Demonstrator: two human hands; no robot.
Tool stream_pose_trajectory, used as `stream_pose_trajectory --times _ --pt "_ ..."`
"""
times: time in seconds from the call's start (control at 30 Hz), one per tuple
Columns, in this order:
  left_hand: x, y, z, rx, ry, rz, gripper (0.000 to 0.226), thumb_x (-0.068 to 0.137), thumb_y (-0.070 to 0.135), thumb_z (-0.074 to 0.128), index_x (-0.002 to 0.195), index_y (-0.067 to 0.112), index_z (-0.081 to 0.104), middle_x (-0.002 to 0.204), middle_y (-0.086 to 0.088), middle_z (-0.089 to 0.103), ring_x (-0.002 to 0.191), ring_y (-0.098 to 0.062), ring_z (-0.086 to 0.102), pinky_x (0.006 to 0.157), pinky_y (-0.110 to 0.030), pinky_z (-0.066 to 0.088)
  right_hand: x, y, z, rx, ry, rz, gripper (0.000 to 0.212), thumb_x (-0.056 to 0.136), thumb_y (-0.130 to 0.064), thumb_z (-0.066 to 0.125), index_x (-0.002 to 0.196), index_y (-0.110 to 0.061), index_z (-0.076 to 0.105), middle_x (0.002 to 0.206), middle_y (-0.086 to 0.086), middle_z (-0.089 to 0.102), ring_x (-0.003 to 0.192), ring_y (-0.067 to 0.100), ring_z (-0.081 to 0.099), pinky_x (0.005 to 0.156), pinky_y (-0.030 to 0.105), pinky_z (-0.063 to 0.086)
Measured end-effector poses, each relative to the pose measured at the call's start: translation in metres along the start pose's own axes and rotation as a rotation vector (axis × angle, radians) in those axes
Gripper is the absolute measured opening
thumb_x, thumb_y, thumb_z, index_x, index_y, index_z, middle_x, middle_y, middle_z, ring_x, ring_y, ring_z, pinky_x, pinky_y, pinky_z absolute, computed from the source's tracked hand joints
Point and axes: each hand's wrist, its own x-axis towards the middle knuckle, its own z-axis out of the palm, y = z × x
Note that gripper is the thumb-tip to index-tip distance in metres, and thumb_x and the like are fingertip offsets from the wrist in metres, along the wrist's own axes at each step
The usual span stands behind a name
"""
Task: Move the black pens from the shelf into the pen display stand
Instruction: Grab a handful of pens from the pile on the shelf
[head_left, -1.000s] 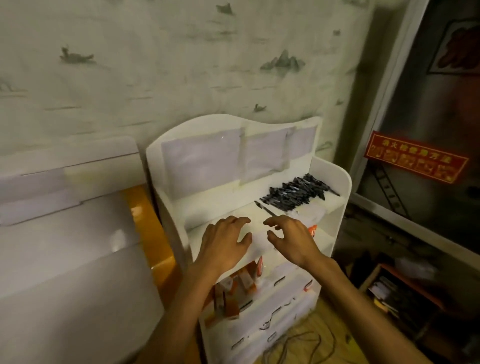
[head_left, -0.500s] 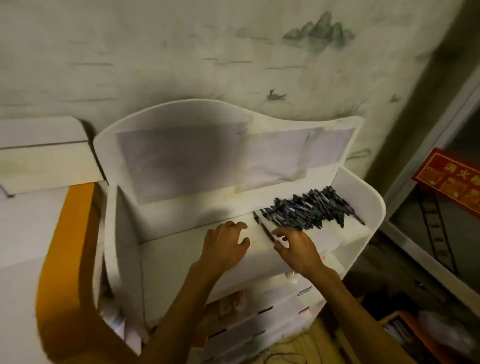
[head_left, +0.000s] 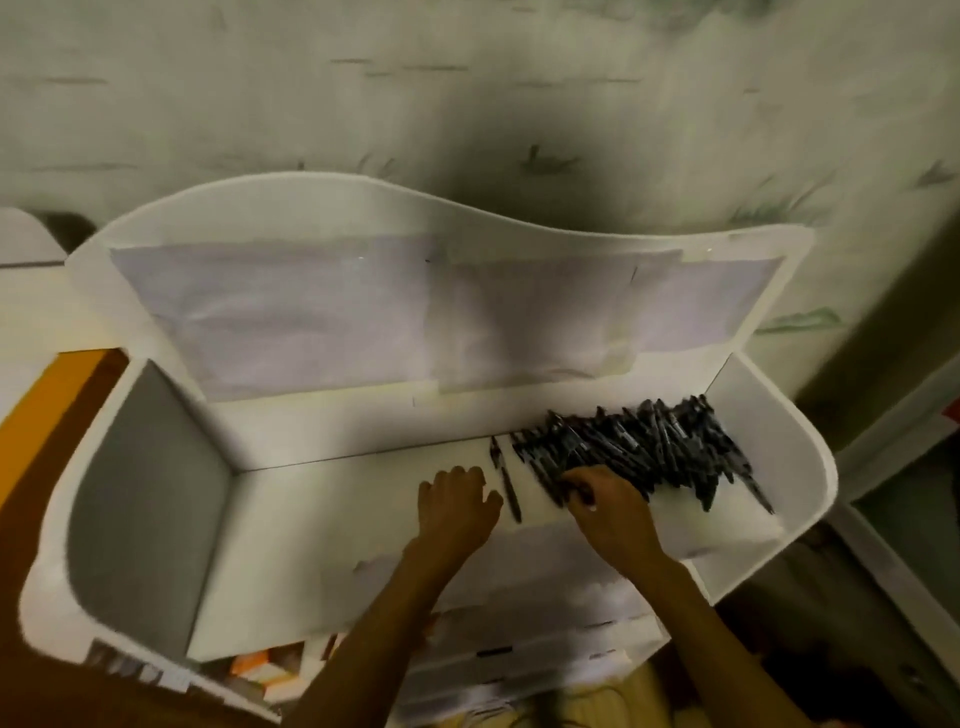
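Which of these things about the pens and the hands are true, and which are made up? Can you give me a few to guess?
1. The pile of black pens lies at the right end of the white shelf. True.
2. The left hand holds a bunch of pens. False: it rests flat on the shelf, holding nothing.
3. One single pen lies apart, between the two hands. True.
4. The right hand is far from the pile. False: its fingers reach into the pile's edge.
5. The pens are red. False: black.
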Motion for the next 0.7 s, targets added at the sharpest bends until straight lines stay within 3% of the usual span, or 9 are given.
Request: stream_pose_trajectory --times 0.1,0.2,0.33,0.43,0.53,0.6,0.7 --pt "0.022 0.025 0.016 -0.066 0.019 -0.102 0.045 0.098 0.053 0.042 0.120 0.016 0.056 0.117 -0.005 0.064 0.104 -0.024 0.060 0.088 -0.037 0.045 0.017 0.023 -0.008 0.009 -0.006 -0.034 0.026 0.092 -0.010 0.066 0.118 -0.011 0.069 0.113 0.009 0.068 0.099 0.026 0.066 0.087 0.029 0.052" --pt "0.041 0.044 0.029 -0.081 0.018 -0.248 0.063 0.095 0.063 0.042 0.132 0.012 0.046 0.124 -0.008 0.060 0.109 -0.028 0.060 0.088 -0.038 0.044 0.031 0.044 -0.015 0.034 -0.018 -0.037 0.031 0.092 -0.013 0.065 0.123 -0.014 0.067 0.118 0.006 0.066 0.104 0.023 0.064 0.091 0.031 0.051" --pt "0.054 0.055 0.047 -0.100 0.042 -0.312 0.032 0.100 0.031 0.043 0.121 0.009 0.053 0.121 -0.008 0.060 0.103 -0.026 0.060 0.087 -0.037 0.046 0.044 0.067 -0.023 0.098 -0.030 -0.064 0.032 0.092 -0.014 0.066 0.124 -0.017 0.065 0.117 0.001 0.065 0.104 0.018 0.063 0.089 0.023 0.049" --pt "0.056 0.058 0.053 -0.160 0.075 -0.297 0.022 0.100 0.017 0.045 0.113 0.007 0.059 0.120 -0.012 0.056 0.102 -0.027 0.058 0.083 -0.033 0.047 0.052 0.077 -0.028 0.100 -0.037 -0.058 0.032 0.093 -0.015 0.064 0.125 -0.019 0.064 0.118 0.001 0.065 0.105 0.020 0.063 0.091 0.030 0.052" --pt "0.063 0.068 0.046 -0.394 0.132 -0.330 0.034 0.101 0.009 0.043 0.135 0.001 0.043 0.117 -0.018 0.057 0.090 -0.029 0.058 0.076 -0.036 0.047 0.060 0.082 -0.033 0.119 -0.045 -0.069 0.040 0.095 -0.017 0.062 0.134 -0.018 0.057 0.121 0.003 0.065 0.108 0.021 0.062 0.093 0.033 0.053" --pt "0.068 0.074 0.045 -0.420 0.173 -0.323 0.037 0.104 0.017 0.042 0.133 -0.004 0.039 0.112 -0.019 0.059 0.082 -0.025 0.055 0.072 -0.036 0.045 0.064 0.082 -0.034 0.125 -0.050 -0.081 0.043 0.096 -0.017 0.061 0.138 -0.018 0.053 0.123 0.003 0.065 0.109 0.020 0.062 0.093 0.033 0.053" --pt "0.069 0.080 0.051 -0.406 0.093 -0.359 0.047 0.103 0.043 0.043 0.120 0.000 0.050 0.115 -0.018 0.059 0.098 -0.032 0.059 0.080 -0.034 0.044 0.068 0.080 -0.033 0.101 -0.055 -0.103 0.045 0.096 -0.018 0.060 0.140 -0.019 0.051 0.124 0.004 0.065 0.110 0.020 0.062 0.093 0.033 0.053"
